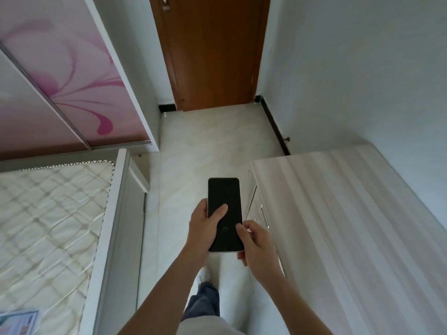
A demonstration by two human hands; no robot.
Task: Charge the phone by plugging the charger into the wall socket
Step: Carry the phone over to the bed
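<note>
Nearest us: one phone (225, 213), screen dark, held face-up over the floor (212, 146) in the aisle between the bed (48, 213) and the desk (350, 226). Our left hand (203, 228) wraps it from the left edge, thumb lying across the glass. Our right hand (256, 243) is curled at the lower right corner, thumb tip on the screen, fingers underneath; both hands have a grip on the phone and nothing else.

Our read on the step: pre-plug, phone in hand, nothing connected. No charger, no cable, no wall socket in view. Next move needs us to locate the charger and a socket first, and free one hand for the plug.

Count: one phone, two hands, zero chargers, zero sockets visible.

Further out: one bare mattress on the left, one pale wood desk top on the right, one wardrobe (60, 81) with pink flower panels, one brown door (212, 52), shut, at the far end.
</note>
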